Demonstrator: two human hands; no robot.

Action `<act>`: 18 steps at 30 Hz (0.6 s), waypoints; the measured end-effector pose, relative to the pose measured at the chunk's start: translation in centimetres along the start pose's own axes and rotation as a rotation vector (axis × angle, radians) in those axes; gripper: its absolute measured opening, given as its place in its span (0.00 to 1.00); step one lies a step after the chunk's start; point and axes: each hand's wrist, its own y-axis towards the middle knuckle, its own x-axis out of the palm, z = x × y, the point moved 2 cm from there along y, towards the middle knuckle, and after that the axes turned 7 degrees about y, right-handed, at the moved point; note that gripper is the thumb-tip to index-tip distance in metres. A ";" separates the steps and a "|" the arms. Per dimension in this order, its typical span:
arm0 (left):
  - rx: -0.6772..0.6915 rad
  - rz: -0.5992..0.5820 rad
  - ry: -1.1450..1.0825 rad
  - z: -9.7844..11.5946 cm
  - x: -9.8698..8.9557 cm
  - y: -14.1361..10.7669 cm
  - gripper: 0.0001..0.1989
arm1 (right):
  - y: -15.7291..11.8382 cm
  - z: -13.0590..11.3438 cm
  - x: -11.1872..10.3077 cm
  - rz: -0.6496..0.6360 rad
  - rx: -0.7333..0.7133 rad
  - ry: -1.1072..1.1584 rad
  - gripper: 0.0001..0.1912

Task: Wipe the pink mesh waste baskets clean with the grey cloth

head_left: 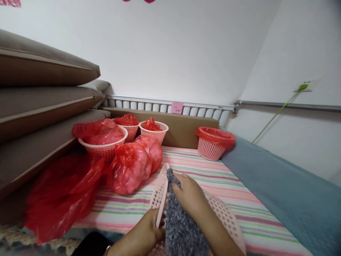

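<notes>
A pink plastic basket with round holes point(223, 209) lies tipped on its side at the bottom middle, its rim toward my left. My left hand point(149, 227) grips that rim, with the fingers partly hidden behind it. In my right hand point(190, 193) is a dark grey fuzzy cloth point(178, 217), pressed against the inside of the rim and hanging down in front of the basket. The lower part of the basket is hidden by the cloth and my right forearm.
Filled red plastic bags point(130, 167) and a loose red bag point(64, 195) lie at left. Behind them stand pink baskets point(106, 147) with red bags. Another red-lined basket point(210, 149) stands at the back right. Stacked cushions point(48, 103) rise at left, on a striped sheet point(181, 160).
</notes>
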 end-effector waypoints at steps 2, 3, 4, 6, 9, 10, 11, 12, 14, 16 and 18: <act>0.037 -0.012 -0.053 0.1 0.2 0.0 0.14 | 0.7 0.5 0.2 -0.002 0.014 -0.007 0.15; 0.058 0.003 -0.074 -0.3 0.1 0.1 0.15 | 1.2 0.7 0.4 0.003 0.018 -0.004 0.15; 0.076 0.034 -0.087 -1.1 0.1 0.1 0.17 | 1.7 1.0 0.6 0.004 0.022 0.005 0.14; 0.092 0.098 -0.090 -3.0 -0.2 0.1 0.19 | 2.8 1.6 1.0 -0.007 0.035 0.026 0.14; 0.032 0.172 -0.082 -5.2 -0.5 -0.2 0.16 | 4.2 2.2 1.2 -0.027 0.043 0.067 0.13; 0.006 0.194 -0.077 -5.4 -0.6 -0.2 0.14 | 4.4 2.2 1.2 -0.031 0.039 0.078 0.13; -0.007 0.213 -0.069 -5.5 -0.6 -0.2 0.12 | 4.5 2.2 1.2 -0.034 0.034 0.086 0.13; -0.003 0.215 -0.059 -5.3 -0.6 -0.1 0.10 | 4.4 2.0 1.2 -0.036 0.029 0.094 0.13; 0.034 0.190 -0.044 -4.7 -0.4 0.2 0.05 | 3.5 1.5 1.2 -0.037 0.010 0.115 0.12; 0.069 0.172 -0.044 -4.2 0.0 0.8 0.03 | 2.0 0.8 1.5 -0.032 -0.012 0.135 0.12; 0.078 0.179 -0.053 -4.1 0.1 1.5 0.07 | 0.3 0.1 2.1 -0.009 -0.027 0.143 0.13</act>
